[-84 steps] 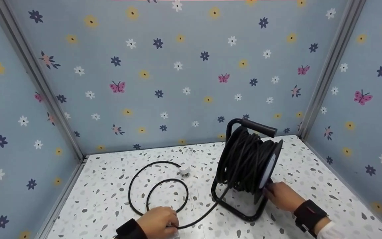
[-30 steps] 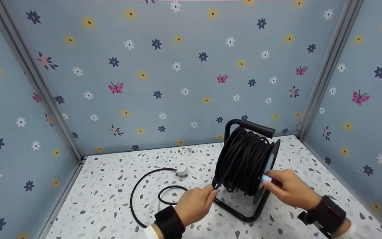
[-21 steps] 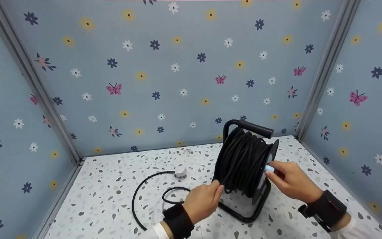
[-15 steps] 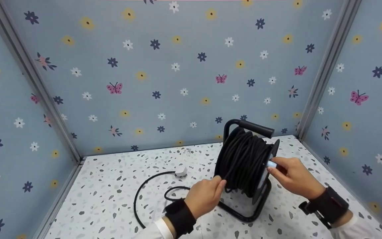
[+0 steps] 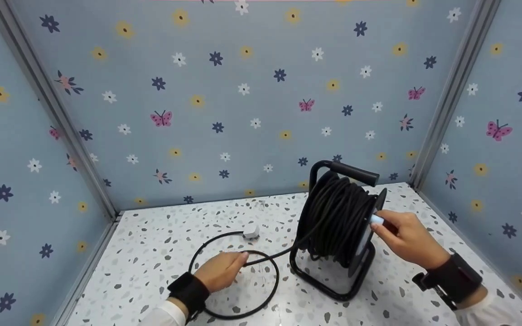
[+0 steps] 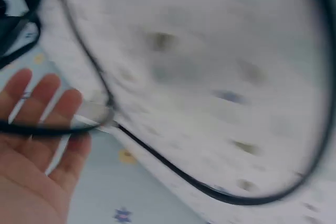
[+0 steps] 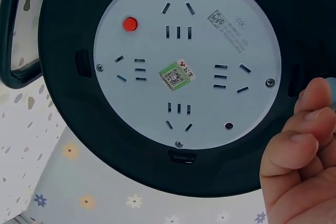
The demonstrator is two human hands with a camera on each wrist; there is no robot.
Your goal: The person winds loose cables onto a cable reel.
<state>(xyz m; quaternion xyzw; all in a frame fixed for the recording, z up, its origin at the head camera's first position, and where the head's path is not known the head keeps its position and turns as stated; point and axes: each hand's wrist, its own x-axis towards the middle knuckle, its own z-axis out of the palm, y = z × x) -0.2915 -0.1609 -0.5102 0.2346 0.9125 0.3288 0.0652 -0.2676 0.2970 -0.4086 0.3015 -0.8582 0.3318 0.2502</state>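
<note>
A black extension cord reel (image 5: 333, 217), wound with cable, stands on the speckled table at the right in the head view. My right hand (image 5: 408, 237) holds the light-blue crank knob (image 5: 377, 219) on the reel's outer flange; in the right wrist view its curled fingers (image 7: 307, 129) reach that knob at the frame edge. Left of the reel, my left hand (image 5: 220, 271) is under the cable (image 5: 279, 253) that runs from the drum. In the left wrist view its fingers (image 6: 44, 98) are stretched out, with the cable lying across them. A white plug (image 5: 251, 232) ends the cable on the table.
Loose cable (image 5: 275, 283) loops over the table (image 5: 152, 253) around my left hand. The reel's tubular frame (image 5: 329, 292) and top handle (image 5: 354, 173) stick out. A flowered panel (image 5: 243, 113) closes the back, and the socket plate (image 7: 184, 40) faces right.
My left hand has moved left, away from the drum, and its fingers have loosened. The loose loop has widened. My right hand has risen with the crank knob as the reel turned.
</note>
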